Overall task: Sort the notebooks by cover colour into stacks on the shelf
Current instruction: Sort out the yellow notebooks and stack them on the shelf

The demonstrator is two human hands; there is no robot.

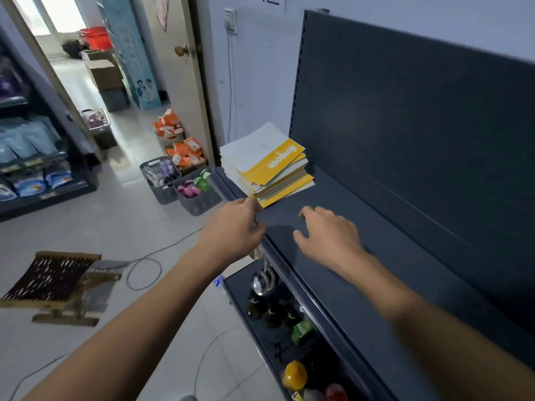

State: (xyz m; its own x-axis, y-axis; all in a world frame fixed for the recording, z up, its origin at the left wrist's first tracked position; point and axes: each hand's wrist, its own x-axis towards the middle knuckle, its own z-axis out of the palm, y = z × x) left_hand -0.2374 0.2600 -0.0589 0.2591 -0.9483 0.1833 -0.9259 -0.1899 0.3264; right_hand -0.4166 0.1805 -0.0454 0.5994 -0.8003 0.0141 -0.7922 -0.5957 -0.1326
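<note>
While both my hands hang over the shelf (376,273), neither has hold of anything. My left hand (234,224) sits at the front edge, fingers loosely bent. Its fingertips are just beside the near corner of the stack of notebooks (266,166); the blur keeps me from telling whether they touch it. My right hand (327,237) is further in over the bare deck, palm down, fingers spread and relaxed.

The stack lies at the far end of the shelf. It runs from the front edge nearly to the back panel (419,111), with its covers fanned unevenly. I see only white and yellow covers in it. From the stack's near edge toward me the deck is open along its whole length, bounded by the raised front lip and the upright back panel.

The top notebook (272,162) is white with a yellow band carrying white lettering, turned away from me, which I cannot read. A paper sign (262,0) high on the wall is cut off by the top of the view.

Below the front edge hangs a metal ladle (262,280). The lower shelf (237,299) holds dark bottles (269,311) and a green carton (302,331). Grey baskets (197,192) stand on the floor by the far end, near a cable (144,270) and a wooden stool (55,282).
</note>
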